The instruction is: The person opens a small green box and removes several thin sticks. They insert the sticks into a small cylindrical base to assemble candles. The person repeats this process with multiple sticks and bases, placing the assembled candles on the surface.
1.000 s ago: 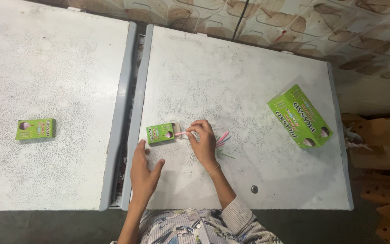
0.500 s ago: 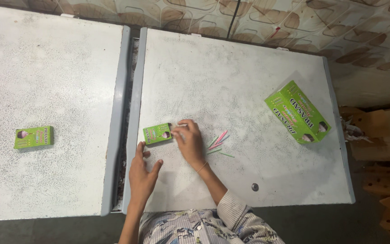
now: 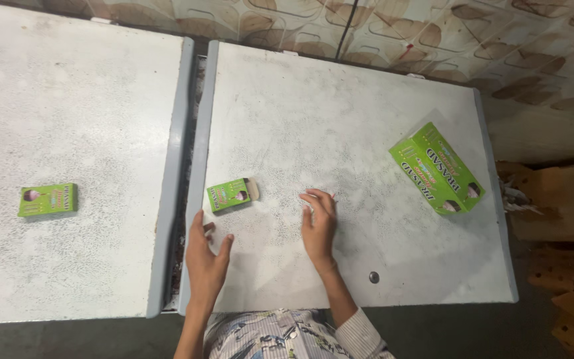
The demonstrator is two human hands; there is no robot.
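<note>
Hands flat and empty on a speckled grey tabletop (image 3: 367, 119), fingers loosely spread. Left hand (image 3: 206, 256) resting near the tabletop's left edge, right hand (image 3: 319, 225) palm down toward the middle — neither gripping anything. Small green box (image 3: 232, 195) lying just ahead of the left hand, apart from it, one end open with pale contents showing. Long axis running roughly left to right, tilted slightly, open end pointing toward the right hand. Left hand nearer; right hand off to the box's right and a little below. Larger green carton (image 3: 437, 168) lying angled, well apart to the right. Another small green box (image 3: 48, 199) on the neighbouring tabletop (image 3: 68, 100) — far left.
</note>
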